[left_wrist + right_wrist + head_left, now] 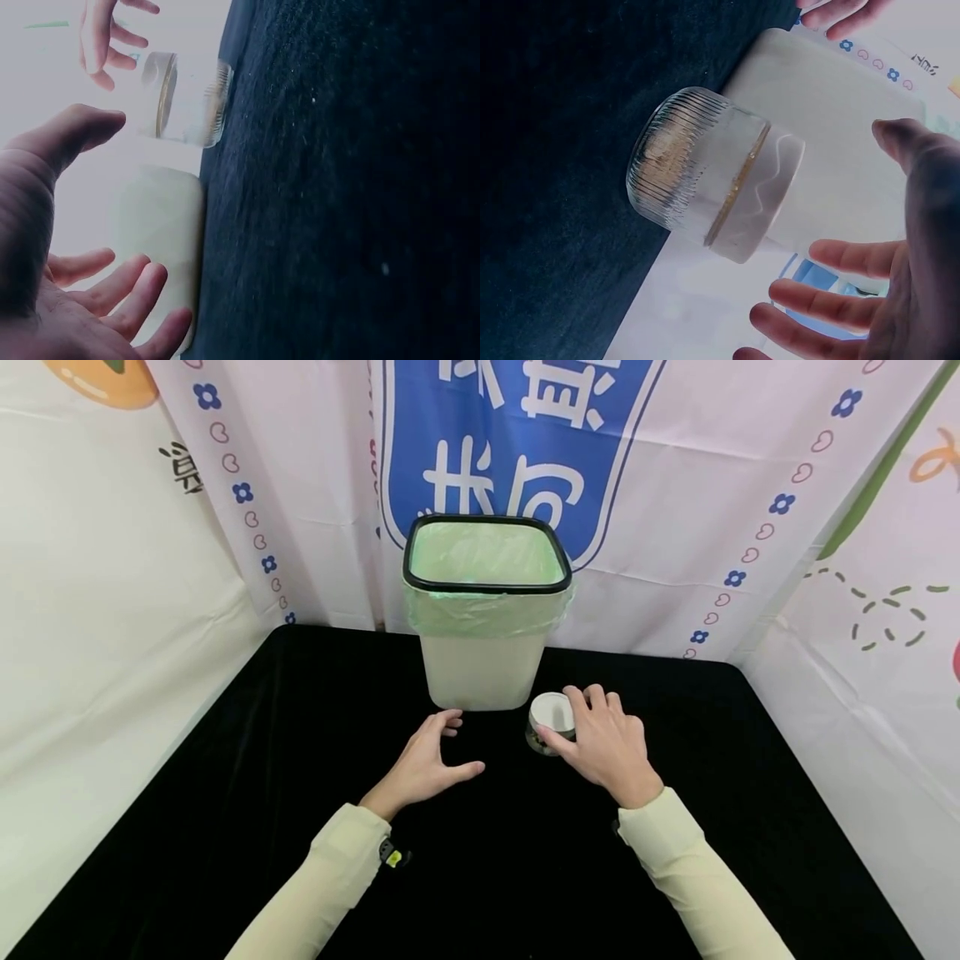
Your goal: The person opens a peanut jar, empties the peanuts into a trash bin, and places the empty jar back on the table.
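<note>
A small ribbed glass jar (705, 172) with a white lid (553, 712) stands upright on the black cloth, something tan showing low inside it. My right hand (603, 739) is just right of the jar, thumb and fingers spread to either side of the lid; the right wrist view shows a gap between the fingers (829, 300) and the glass. Left of the jar, my left hand (420, 760) hovers with nothing in its grasp, its thumb (90, 127) held apart from its fingers.
Behind the jar stands a pale waste bin (480, 668) with a black rim and a green liner. A black cloth (315, 735) covers the table. Printed white curtains (675, 527) enclose the back and sides.
</note>
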`<state>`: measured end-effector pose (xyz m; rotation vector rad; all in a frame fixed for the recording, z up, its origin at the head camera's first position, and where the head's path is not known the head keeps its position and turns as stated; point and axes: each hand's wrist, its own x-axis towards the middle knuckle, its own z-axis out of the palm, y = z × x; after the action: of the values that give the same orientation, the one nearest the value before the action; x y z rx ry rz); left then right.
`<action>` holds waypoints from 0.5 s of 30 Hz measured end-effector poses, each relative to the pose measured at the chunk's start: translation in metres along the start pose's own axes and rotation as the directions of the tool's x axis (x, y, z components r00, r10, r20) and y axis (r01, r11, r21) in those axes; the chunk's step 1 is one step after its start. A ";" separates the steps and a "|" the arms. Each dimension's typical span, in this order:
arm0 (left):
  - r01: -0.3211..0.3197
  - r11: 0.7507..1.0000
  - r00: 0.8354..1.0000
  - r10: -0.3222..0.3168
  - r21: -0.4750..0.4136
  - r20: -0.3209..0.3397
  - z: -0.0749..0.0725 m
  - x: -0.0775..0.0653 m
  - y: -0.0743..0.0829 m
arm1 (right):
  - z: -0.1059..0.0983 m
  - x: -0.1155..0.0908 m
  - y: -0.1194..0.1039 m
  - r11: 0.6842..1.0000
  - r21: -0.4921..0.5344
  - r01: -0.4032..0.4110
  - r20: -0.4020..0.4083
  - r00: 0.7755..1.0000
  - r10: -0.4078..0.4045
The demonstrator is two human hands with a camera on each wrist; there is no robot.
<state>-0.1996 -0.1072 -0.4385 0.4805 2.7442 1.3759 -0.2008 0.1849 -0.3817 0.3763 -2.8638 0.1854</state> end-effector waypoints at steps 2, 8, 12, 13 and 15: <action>0.000 1.000 1.000 0.000 -0.024 0.000 0.003 0.003 0.001 | 0.002 0.003 0.000 1.000 -0.003 -0.004 -0.007 1.000 0.004; -0.035 0.998 0.999 0.034 -0.052 -0.012 0.012 0.012 0.003 | 0.007 0.010 -0.003 1.000 -0.020 -0.013 -0.046 0.999 0.013; -0.052 0.997 0.999 0.052 -0.059 -0.009 0.017 0.018 0.006 | 0.008 0.015 -0.005 0.999 -0.028 -0.021 -0.047 0.999 0.019; -0.052 0.997 0.999 0.052 -0.059 -0.008 0.019 0.019 0.007 | 0.009 0.016 -0.006 0.999 -0.029 -0.021 -0.045 0.999 0.020; -0.047 0.997 0.999 0.047 -0.061 -0.004 0.022 0.023 0.008 | 0.009 0.018 -0.006 0.999 -0.032 -0.022 -0.037 0.999 0.021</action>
<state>-0.2163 -0.0795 -0.4431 0.5443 2.7005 1.4662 -0.2182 0.1733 -0.3852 0.3319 -2.8317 0.1485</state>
